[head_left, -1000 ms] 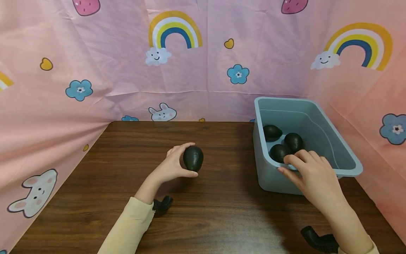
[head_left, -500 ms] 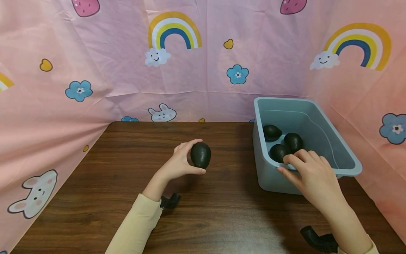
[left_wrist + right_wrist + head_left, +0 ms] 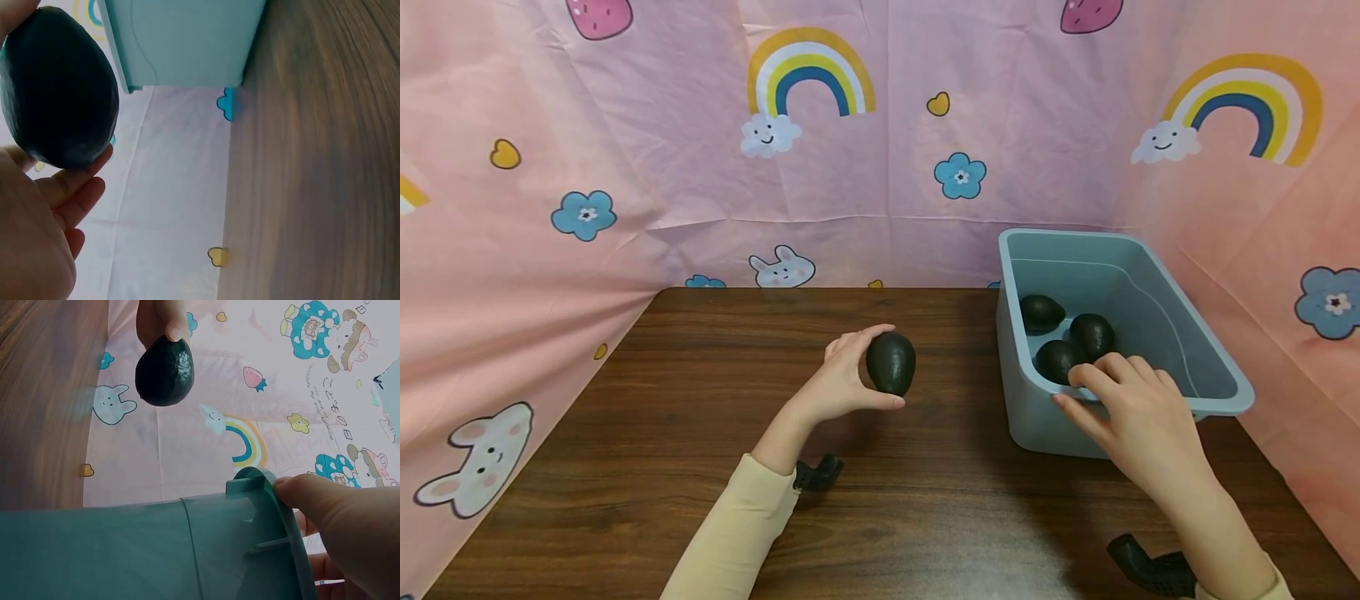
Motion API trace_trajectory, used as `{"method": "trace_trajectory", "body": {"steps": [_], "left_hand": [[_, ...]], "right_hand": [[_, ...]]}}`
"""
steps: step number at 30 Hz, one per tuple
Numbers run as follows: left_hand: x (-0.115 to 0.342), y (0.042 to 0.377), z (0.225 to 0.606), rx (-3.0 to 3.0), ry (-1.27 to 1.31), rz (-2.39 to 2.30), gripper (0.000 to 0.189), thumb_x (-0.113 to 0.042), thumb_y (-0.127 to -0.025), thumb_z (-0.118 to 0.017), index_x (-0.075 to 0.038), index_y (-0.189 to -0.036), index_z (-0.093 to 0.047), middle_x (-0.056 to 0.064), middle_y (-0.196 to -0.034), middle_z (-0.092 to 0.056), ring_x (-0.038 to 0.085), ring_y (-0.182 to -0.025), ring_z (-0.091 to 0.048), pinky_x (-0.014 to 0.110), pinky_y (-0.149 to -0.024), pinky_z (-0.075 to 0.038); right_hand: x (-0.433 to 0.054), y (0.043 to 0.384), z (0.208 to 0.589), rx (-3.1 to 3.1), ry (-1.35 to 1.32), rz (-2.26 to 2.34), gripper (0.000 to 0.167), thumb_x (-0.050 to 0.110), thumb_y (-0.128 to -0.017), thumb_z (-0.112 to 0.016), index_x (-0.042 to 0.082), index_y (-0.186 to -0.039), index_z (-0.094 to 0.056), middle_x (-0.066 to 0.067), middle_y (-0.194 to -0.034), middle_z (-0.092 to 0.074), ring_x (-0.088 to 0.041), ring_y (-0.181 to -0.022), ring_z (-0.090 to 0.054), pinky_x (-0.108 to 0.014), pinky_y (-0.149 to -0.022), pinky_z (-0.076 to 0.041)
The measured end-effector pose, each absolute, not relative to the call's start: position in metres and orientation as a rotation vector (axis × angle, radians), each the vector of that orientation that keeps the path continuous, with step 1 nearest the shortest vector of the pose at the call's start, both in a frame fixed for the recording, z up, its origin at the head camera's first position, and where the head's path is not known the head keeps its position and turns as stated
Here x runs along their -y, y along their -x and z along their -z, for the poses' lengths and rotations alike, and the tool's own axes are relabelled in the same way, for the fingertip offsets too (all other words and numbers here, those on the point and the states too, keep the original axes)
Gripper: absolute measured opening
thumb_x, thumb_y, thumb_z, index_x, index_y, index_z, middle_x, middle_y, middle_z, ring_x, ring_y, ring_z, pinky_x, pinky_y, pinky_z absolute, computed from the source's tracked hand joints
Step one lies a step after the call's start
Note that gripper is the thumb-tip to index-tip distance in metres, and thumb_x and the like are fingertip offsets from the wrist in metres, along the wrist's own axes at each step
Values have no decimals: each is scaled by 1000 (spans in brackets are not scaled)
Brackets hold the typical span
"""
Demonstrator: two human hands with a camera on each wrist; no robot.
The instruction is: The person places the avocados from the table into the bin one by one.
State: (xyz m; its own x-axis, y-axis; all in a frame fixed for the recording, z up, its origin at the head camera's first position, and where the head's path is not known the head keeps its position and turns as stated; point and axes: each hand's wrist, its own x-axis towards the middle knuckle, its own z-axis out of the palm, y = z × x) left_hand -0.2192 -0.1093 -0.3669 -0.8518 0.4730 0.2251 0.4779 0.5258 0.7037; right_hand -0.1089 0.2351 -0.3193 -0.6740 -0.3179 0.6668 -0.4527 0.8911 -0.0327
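My left hand [image 3: 842, 380] holds a dark green avocado [image 3: 891, 363] above the table, thumb below and fingers at its top. The left wrist view shows the same avocado [image 3: 59, 90] close up, between thumb and fingers. To the right stands a light blue plastic bin [image 3: 1011, 367]. My right hand [image 3: 1138, 417] grips its near rim, the thumb outside and the fingers over the inner side. Inside the bin lie three more avocados: one at the back left [image 3: 1042, 314], one in the middle [image 3: 1092, 335], and one near the front wall [image 3: 1058, 362], close to my right fingertips.
A dark wooden table [image 3: 715, 358] lies under everything. Behind it and along both sides hangs a pink cloth [image 3: 850, 183] printed with rainbows, flowers and rabbits. Black straps or mounts [image 3: 1152, 567] sit at both wrists.
My left hand has carried the avocado to the right and slightly away from me, towards the bin. The right hand has kept its hold on the rim, and the bin has stayed put.
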Motion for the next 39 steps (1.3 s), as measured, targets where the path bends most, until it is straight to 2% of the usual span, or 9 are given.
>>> {"method": "trace_trajectory", "body": {"steps": [5,7,12,19,27,39], "left_hand": [[104,218,363,2723,851,1262,96,-43,-62,-89,-31,-143,-39,-4,-135,-46,19,-126,-31,49,-106,-14],[102,217,361,2717,849,1266,96,-43,-62,-89,-31,-144,-39,-4,-135,-46,18,-126,-30,49,-106,-13],[96,215,357,2710,838,1249,98,-43,-60,-89,-29,-144,-39,-2,-134,-47,19,-126,-31,47,-105,-14],[88,214,351,2694,849,1216,99,-43,-60,-89,-29,-144,-38,-3,-130,-48,17,-124,-32,46,-105,-13],[77,214,338,2680,895,1171,99,-44,-60,-89,-28,-144,-39,-5,-131,-47,15,-124,-32,43,-104,-13],[63,213,328,2621,967,1163,98,-46,-59,-89,-25,-143,-40,-5,-130,-48,15,-121,-35,43,-103,-16]], "right_hand": [[-235,108,320,2377,-546,-265,52,61,-94,-42,15,-91,-67,-2,-83,-55,-23,-70,-46,-37,-57,-32],[-235,108,320,2380,-536,-269,54,62,-93,-42,15,-91,-67,-2,-84,-55,-23,-71,-46,-37,-57,-32],[-234,107,321,2374,-513,-275,64,68,-94,-30,15,-90,-68,-3,-85,-57,-25,-72,-48,-38,-57,-32],[-233,107,321,2384,-510,-274,54,62,-93,-41,15,-90,-68,-3,-85,-56,-24,-72,-47,-37,-57,-32],[-233,107,320,2384,-511,-272,61,65,-94,-33,14,-91,-67,-4,-85,-56,-25,-72,-47,-37,-58,-32],[-233,107,320,2389,-515,-284,57,63,-94,-39,14,-91,-67,-3,-86,-56,-25,-73,-48,-38,-58,-32]]}}
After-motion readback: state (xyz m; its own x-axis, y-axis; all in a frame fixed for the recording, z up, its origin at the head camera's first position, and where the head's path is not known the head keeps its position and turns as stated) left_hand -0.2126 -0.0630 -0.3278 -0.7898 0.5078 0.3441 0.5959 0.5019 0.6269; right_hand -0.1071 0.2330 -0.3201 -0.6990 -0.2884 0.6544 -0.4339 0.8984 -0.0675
